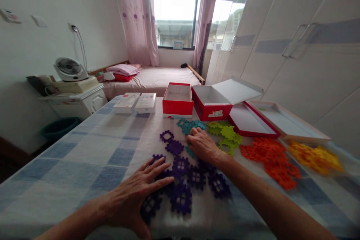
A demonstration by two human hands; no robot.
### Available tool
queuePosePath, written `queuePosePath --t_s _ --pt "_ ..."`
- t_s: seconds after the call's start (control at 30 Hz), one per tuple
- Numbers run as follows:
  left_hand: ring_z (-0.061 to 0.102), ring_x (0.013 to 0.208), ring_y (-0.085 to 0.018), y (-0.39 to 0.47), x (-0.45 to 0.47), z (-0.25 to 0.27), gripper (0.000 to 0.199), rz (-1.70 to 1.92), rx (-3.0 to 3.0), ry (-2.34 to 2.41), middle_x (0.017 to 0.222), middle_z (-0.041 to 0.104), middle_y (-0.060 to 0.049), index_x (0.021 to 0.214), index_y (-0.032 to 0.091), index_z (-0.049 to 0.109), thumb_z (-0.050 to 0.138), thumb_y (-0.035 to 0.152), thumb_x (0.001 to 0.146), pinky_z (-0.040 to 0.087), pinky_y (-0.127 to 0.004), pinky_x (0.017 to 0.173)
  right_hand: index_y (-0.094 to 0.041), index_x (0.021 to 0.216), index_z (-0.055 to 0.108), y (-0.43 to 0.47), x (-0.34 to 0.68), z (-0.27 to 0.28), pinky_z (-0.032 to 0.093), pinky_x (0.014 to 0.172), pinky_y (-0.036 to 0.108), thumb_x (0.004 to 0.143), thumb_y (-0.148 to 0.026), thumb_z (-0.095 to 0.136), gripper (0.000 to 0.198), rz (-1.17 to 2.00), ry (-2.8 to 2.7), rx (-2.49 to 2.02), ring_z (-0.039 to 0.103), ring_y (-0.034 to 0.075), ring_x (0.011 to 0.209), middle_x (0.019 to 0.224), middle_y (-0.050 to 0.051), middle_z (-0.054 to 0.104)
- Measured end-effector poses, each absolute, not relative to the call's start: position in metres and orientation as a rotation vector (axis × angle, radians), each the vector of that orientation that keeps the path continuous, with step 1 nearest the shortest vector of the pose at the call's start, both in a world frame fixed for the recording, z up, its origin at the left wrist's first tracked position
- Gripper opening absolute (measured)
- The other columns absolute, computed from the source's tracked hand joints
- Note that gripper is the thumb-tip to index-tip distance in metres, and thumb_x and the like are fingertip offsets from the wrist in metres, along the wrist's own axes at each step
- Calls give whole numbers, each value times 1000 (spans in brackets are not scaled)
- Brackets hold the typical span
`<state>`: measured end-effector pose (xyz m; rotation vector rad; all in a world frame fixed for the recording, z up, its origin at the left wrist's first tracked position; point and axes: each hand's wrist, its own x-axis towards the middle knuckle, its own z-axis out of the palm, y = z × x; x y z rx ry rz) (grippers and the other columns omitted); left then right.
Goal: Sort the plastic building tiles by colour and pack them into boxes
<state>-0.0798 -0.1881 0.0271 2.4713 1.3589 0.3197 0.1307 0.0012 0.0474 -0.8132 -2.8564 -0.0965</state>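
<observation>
My left hand lies with fingers spread over the left side of a group of purple plastic building pieces. These pieces have toothed edges, and some have window-like openings. My right hand is closed, its fingers curled down and together. A teal toothed piece shows at its thumb side; the fingertips are partly hidden. Just beyond that hand lies a pile of teal pieces. Lime-green pieces are to its right, followed by piles of orange-red pieces and yellow pieces.
A red box, another red box with its lid raised, a shallow red tray and a pale tray line the table's far side. Two white boxes stand at left on the checked tablecloth.
</observation>
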Motion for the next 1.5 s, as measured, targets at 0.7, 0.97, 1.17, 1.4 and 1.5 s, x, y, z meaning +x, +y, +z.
queuePosePath --t_s 0.7,0.97,1.17,1.4,1.5 --pt "22 138 -29 -138 -54 21 67 612 2507 1655 151 27 -7 143 27 28 46 55 85 18 -51 112 -20 121 52 -29 194 55 36 99 38 86 -39 51 40 394 -2394 -1003 47 22 115 122 10 52" --pt "45 122 -30 -75 -78 26 65 600 2227 2228 131 50 -18 130 10 49 46 56 83 37 -40 102 -30 140 34 -99 192 30 15 111 51 59 -54 74 94 369 -2770 -910 17 30 138 150 7 27" --pt "43 123 -31 -61 -61 38 76 271 2257 2101 132 49 -12 129 25 51 55 70 68 38 -41 100 -31 139 35 -102 181 21 8 111 53 70 -67 57 81 401 -2782 -908 16 28 139 149 6 30" --pt "53 109 -27 -63 -41 40 51 252 2257 2121 115 58 -7 110 25 61 61 56 70 44 -36 88 -29 140 34 -103 184 19 7 111 54 76 -68 49 77 358 -2783 -879 15 28 139 149 7 30" --pt "55 104 -25 -66 -39 39 45 322 2289 2127 110 59 -7 106 23 60 64 48 69 45 -34 85 -29 139 35 -104 184 18 9 111 54 74 -67 52 77 320 -2770 -860 16 28 139 148 7 32"
